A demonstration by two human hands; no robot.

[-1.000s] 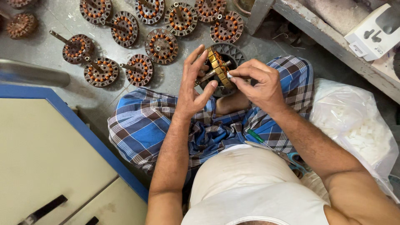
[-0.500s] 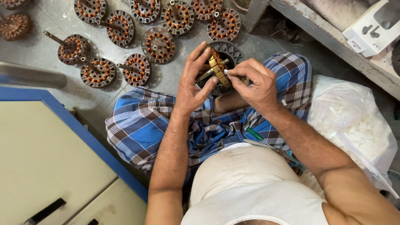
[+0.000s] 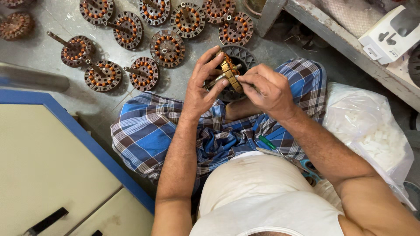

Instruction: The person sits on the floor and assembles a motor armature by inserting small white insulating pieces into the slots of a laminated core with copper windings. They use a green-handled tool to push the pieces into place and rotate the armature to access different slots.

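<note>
Right at the centre, a wound stator with copper coils is held up on edge above the person's lap, its shaft poking out toward the left palm. Left hand cups it from the side, fingers spread and curled around the rim, thumb underneath. Right hand is closed in a tight pinch, fingertips pressed together on something thin at the stator's edge, too small to make out. Just behind the held piece, a dark round stator lies on the floor, partly hidden. Below the hands, a blue checked cloth covers the crossed legs, and a green-handled screwdriver lies on the lap beside scissors with blue handles. Further out, a cluster of more wound stators is spread over the grey concrete floor, each well apart from the hands. Off to the person's right, a clear plastic bag of small white pieces. At the left, a cream cabinet with a blue edge
</note>
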